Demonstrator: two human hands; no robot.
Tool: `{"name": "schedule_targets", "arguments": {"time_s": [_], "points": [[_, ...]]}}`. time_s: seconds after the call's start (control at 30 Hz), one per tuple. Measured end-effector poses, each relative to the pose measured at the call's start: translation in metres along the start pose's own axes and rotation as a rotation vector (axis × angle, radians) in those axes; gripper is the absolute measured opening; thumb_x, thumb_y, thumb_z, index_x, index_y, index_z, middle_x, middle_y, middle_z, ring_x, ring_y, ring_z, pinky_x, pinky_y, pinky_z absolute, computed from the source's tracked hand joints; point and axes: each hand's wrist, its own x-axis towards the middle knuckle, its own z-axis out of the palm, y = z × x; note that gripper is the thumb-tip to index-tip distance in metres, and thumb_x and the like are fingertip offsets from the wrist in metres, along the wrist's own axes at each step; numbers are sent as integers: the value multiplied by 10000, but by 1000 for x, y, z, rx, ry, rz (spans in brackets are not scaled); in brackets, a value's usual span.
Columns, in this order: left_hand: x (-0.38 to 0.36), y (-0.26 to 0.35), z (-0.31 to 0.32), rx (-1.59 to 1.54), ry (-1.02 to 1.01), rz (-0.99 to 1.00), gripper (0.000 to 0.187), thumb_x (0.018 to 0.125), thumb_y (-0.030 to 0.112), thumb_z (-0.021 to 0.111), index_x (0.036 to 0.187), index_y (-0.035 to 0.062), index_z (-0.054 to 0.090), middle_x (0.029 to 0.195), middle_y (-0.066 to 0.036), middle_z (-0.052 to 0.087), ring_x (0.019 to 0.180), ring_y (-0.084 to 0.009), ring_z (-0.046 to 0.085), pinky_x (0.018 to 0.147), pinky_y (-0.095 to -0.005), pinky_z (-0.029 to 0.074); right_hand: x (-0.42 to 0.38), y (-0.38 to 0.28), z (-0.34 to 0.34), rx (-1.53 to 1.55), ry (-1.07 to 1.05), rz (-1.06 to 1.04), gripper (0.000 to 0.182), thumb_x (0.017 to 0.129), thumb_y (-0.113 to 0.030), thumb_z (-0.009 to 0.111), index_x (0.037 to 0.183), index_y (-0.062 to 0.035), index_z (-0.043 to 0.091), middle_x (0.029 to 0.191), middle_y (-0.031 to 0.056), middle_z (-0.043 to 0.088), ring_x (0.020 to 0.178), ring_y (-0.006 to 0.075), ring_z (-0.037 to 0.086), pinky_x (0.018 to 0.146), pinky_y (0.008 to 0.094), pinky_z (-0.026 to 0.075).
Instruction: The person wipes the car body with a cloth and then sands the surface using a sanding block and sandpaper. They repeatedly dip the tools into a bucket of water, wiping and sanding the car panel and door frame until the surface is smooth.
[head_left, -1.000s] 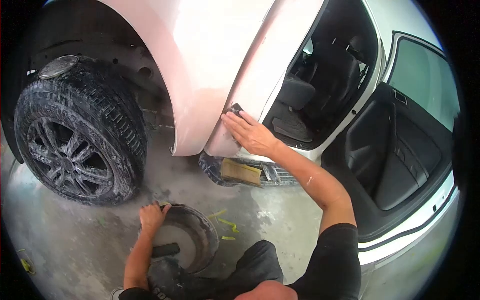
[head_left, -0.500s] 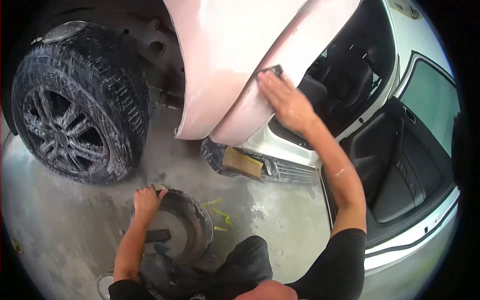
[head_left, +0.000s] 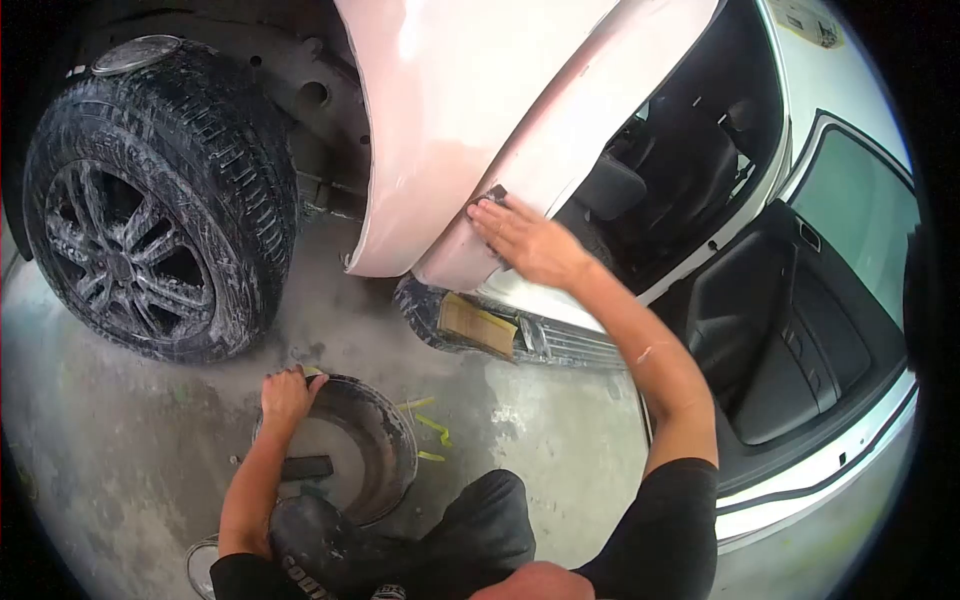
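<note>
My right hand (head_left: 528, 242) lies over a dark sanding pad (head_left: 499, 192), pressing it against the lower part of a pinkish-white car body panel (head_left: 560, 150), beside the crease. Most of the pad is hidden under the fingers. Low on the left, my left hand (head_left: 287, 396) is curled over the rim of a dark round bucket (head_left: 398, 445). A small pale yellowish piece shows by its fingers, too little to name. Murky grey water and a dark rectangular block (head_left: 306, 467) are inside the bucket.
A dusty wheel (head_left: 130, 240) stands at the left, with a round lid (head_left: 137, 55) on its tyre. An open car door (head_left: 800, 330) is at the right. A brown sanding block (head_left: 478, 325) rests on the sill step. Yellow tape strips (head_left: 434, 428) lie on the floor.
My right hand has slid down and to the left along the panel with the sanding pad. My left hand stays at the bucket rim. The whole view has shifted slightly.
</note>
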Motion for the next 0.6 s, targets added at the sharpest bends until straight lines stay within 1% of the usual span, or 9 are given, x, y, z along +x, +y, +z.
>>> {"name": "schedule_targets", "arguments": {"time_s": [0.1, 0.13, 0.23, 0.27, 0.33, 0.4, 0.47, 0.53, 0.6], "points": [[0, 5, 0, -21, -29, -37, 673, 962, 661, 543, 938, 12, 720, 770, -170, 732, 751, -346, 730, 772, -457, 552, 4, 52, -49, -178, 145, 143, 524, 903, -78, 567, 1417, 22, 557, 1515, 160, 539, 1455, 277, 463, 1217, 466, 370], [2, 4, 0, -22, -42, -44, 658, 961, 656, 547, 956, 20, 716, 777, -160, 735, 759, -339, 733, 772, -456, 551, 5, 48, -58, -275, 39, 225, 528, 964, -86, 507, 1482, 14, 479, 1584, 166, 454, 1469, 308, 436, 1238, 456, 338], [0, 2, 2, -15, -66, -34, 640, 958, 650, 557, 961, 28, 711, 777, -148, 736, 764, -329, 736, 769, -452, 550, -7, 10, 14, -120, 132, 110, 558, 959, -100, 526, 1495, 40, 458, 1578, 212, 439, 1477, 331, 419, 1245, 462, 330], [3, 2, 1, -9, -59, -34, 639, 957, 649, 560, 955, 28, 710, 773, -147, 735, 762, -327, 736, 767, -451, 550, -4, -9, 8, -134, 23, 78, 532, 954, -84, 528, 1469, 41, 487, 1560, 181, 475, 1457, 300, 454, 1239, 457, 347], [3, 2, -1, -2, -67, -41, 637, 954, 649, 567, 944, 28, 708, 768, -148, 732, 758, -324, 735, 765, -445, 550, -1, 18, -17, -201, 97, -31, 520, 940, -67, 525, 1451, 31, 509, 1561, 157, 487, 1452, 284, 466, 1228, 458, 362], [5, 4, 2, -3, -55, -45, 634, 952, 649, 572, 936, 29, 706, 763, -148, 730, 755, -321, 735, 762, -440, 551, -6, 66, -45, -201, 193, 175, 526, 928, -65, 527, 1448, 12, 517, 1571, 140, 481, 1464, 274, 452, 1229, 466, 354], [4, 3, 5, 8, -16, -32, 631, 951, 648, 576, 932, 30, 705, 758, -147, 728, 752, -318, 735, 757, -437, 551, 9, 66, -69, -367, 145, 309, 563, 913, -49, 533, 1470, 14, 488, 1587, 149, 457, 1478, 301, 428, 1223, 471, 348], [5, 2, 8, 7, -39, -31, 636, 948, 652, 575, 932, 30, 704, 760, -145, 729, 750, -315, 734, 746, -435, 551, 1, 35, -26, -156, 149, 274, 576, 912, -56, 543, 1479, 24, 473, 1601, 142, 440, 1493, 299, 404, 1233, 456, 334], [7, 3, 6, 8, -33, -31, 641, 945, 657, 574, 933, 30, 706, 767, -143, 731, 748, -313, 734, 739, -433, 549, 4, -13, 9, -191, 11, 77, 572, 913, -82, 591, 1467, 23, 496, 1597, 152, 444, 1495, 289, 401, 1252, 457, 309]]}}
